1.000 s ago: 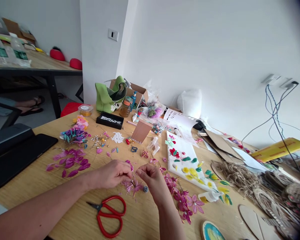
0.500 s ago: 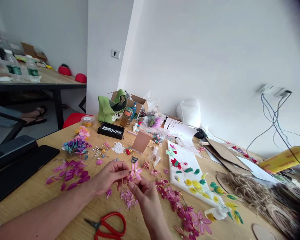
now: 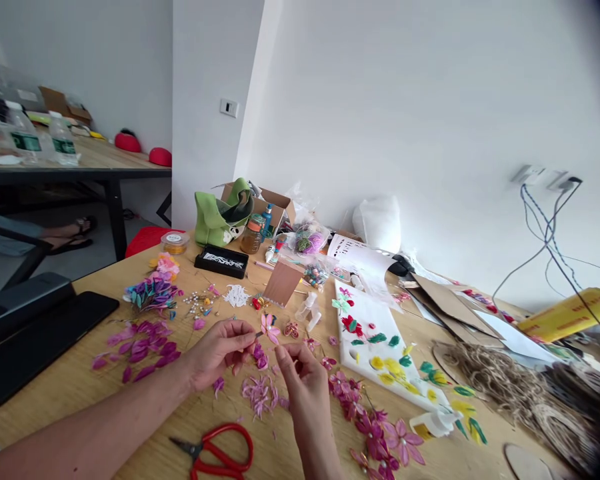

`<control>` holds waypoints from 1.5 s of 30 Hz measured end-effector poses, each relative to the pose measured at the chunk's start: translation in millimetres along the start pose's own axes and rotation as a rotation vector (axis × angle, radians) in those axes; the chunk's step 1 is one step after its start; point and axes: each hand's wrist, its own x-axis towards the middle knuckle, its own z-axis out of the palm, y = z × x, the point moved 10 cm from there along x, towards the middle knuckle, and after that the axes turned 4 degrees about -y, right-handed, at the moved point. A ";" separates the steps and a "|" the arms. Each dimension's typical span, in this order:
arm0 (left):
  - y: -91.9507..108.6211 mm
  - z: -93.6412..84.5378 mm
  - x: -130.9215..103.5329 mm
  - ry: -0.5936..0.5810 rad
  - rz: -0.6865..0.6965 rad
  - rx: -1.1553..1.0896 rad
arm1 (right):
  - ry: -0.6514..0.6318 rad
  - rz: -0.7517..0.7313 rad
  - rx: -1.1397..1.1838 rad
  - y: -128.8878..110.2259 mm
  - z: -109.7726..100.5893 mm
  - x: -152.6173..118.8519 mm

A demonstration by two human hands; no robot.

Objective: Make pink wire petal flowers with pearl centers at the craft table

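Note:
My left hand [image 3: 225, 350] pinches a small pink artificial flower [image 3: 269, 329] by its base, its petals facing up beyond the fingertips. A little to the right, my right hand [image 3: 304, 377] has thumb and forefinger pressed together; whatever thin thing may be between them is too small to make out. Magenta petals [image 3: 261, 359] show between the two hands. Below them lies a heap of thin pink pieces [image 3: 260, 395]. Red-handled scissors [image 3: 220, 453] rest near the table's front, blades pointing left.
Loose magenta petals [image 3: 147, 347] lie left of my hands, finished-looking magenta flowers [image 3: 373, 427] to the right. A white foam board [image 3: 347, 327] carries red, yellow and green pieces. A glue bottle [image 3: 433, 425], a black tray [image 3: 205, 267] and a green bag [image 3: 210, 217] also stand around.
My right hand has moved right, away from the flower and from my left hand. The flower has shifted slightly up and left, still in my left fingers.

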 end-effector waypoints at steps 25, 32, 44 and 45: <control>-20.7 11.5 -6.5 0.075 -0.036 0.136 | 0.064 0.315 0.603 44.3 36.6 -14.0; -9.5 7.3 -6.9 0.076 -0.055 0.165 | -0.051 0.330 0.531 39.5 39.1 -11.3; -5.8 5.5 -5.4 0.079 -0.089 0.249 | -0.135 0.281 0.232 36.1 37.5 -10.1; -5.1 5.1 -5.2 0.085 -0.080 0.249 | -0.143 0.291 0.246 37.1 38.7 -10.6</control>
